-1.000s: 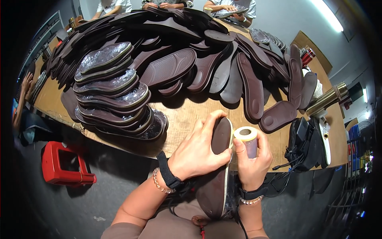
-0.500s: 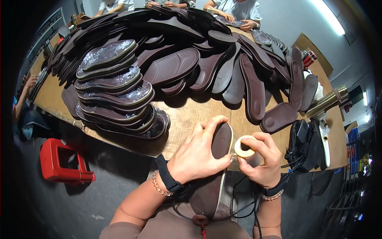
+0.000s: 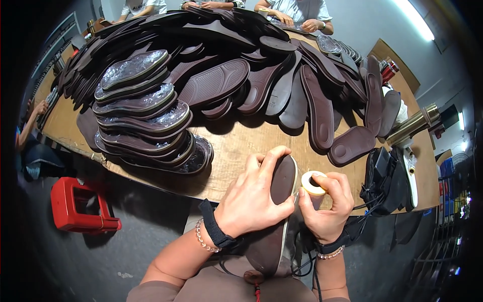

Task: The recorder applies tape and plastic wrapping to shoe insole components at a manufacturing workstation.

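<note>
My left hand [image 3: 254,196] is wrapped around a dark brown shoe insole [image 3: 284,177] with a pale edge, held lengthwise over my lap at the table's front edge. Its fingers reach over the far end and the thumb presses along the right edge. Just right of the insole, my right hand [image 3: 329,209] grips a small roll of clear film [image 3: 306,181] with a cream core, fingers at the core's opening. The thumb lies close to the insole's edge. Whether film spans the narrow gap there is hard to make out.
A stack of film-wrapped insoles [image 3: 143,121] stands at left on the wooden table [image 3: 241,151]. Behind it spreads a big heap of loose insoles [image 3: 216,83]. A brass-coloured tube [image 3: 412,125] and black bag [image 3: 378,173] lie right. A red stool [image 3: 75,204] is on the floor. Other people sit beyond.
My right hand has turned slightly, tilting the roll so more of its side shows. The left hand keeps its hold on the insole, and the view has shifted a little.
</note>
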The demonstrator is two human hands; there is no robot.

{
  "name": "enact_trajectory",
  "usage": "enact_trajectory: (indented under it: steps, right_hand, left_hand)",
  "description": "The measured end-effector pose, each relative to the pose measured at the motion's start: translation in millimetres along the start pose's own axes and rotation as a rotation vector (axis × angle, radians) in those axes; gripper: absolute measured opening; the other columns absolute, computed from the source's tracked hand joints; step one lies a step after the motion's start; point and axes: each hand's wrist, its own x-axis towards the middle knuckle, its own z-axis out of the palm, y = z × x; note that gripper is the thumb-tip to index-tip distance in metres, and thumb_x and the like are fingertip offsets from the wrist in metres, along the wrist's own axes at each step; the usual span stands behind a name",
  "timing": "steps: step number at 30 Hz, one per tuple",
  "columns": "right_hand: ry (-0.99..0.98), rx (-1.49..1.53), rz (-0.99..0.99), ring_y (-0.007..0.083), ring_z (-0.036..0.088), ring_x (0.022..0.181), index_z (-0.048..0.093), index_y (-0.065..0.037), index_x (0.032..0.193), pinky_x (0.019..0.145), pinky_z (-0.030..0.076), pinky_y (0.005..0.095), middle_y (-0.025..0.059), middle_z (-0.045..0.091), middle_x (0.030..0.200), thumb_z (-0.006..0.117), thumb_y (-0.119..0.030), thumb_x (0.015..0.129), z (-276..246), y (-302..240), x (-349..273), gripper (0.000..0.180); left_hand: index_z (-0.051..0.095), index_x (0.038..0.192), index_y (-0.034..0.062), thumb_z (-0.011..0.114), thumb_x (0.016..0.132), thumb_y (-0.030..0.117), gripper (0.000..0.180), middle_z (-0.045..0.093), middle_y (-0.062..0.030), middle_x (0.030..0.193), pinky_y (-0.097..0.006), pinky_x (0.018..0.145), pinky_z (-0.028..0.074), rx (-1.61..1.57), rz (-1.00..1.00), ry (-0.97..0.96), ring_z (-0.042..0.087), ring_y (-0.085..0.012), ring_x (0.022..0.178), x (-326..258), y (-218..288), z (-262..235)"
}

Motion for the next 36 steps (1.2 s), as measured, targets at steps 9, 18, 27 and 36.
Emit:
enact_trajectory:
  steps: [9,18,27,36]
  right_hand:
    - [0.089,0.093,0.21,0.0248,0.07,0.082,0.072,0.0,0.104,0.066,0.056,0.0325,0.0133,0.068,0.097,0.082,-0.004,0.074,7,3,-9,0.031]
    - [-0.032,0.361,0.355,0.0146,0.067,0.098,0.07,0.005,0.118,0.084,0.055,0.0273,0.0079,0.068,0.112,0.073,-0.001,0.093,-17,26,-3,0.025]
    - [-0.162,0.811,0.544,0.0106,0.065,0.103,0.058,0.002,0.138,0.091,0.053,0.0262,0.0061,0.069,0.116,0.067,-0.013,0.103,-22,50,-2,0.039]
    - [-0.032,1.031,0.719,0.0133,0.07,0.102,0.056,0.002,0.136,0.093,0.058,0.0303,0.0094,0.071,0.118,0.062,-0.02,0.106,-16,68,1,0.037]
  left_hand:
    - [0.042,0.151,0.0127,0.081,0.078,0.028,0.083,0.058,-0.0255,0.127,-0.051,0.102,0.051,0.056,-0.032,-0.034,0.058,-0.0457,0.119,6,5,7]
    - [0.04,0.15,0.0157,0.078,0.08,0.029,0.081,0.056,-0.0315,0.12,-0.055,0.094,0.057,-0.011,-0.025,-0.015,0.062,-0.0525,0.112,5,4,3]
    - [0.041,0.153,0.0123,0.084,0.079,0.022,0.086,0.058,-0.0197,0.135,-0.043,0.102,0.053,-0.239,-0.105,-0.12,0.064,-0.0327,0.118,5,-16,-6]
    - [0.041,0.153,0.0116,0.079,0.08,0.03,0.084,0.056,-0.0274,0.136,-0.049,0.112,0.046,-0.261,-0.153,-0.14,0.056,-0.0448,0.131,5,-15,-8]
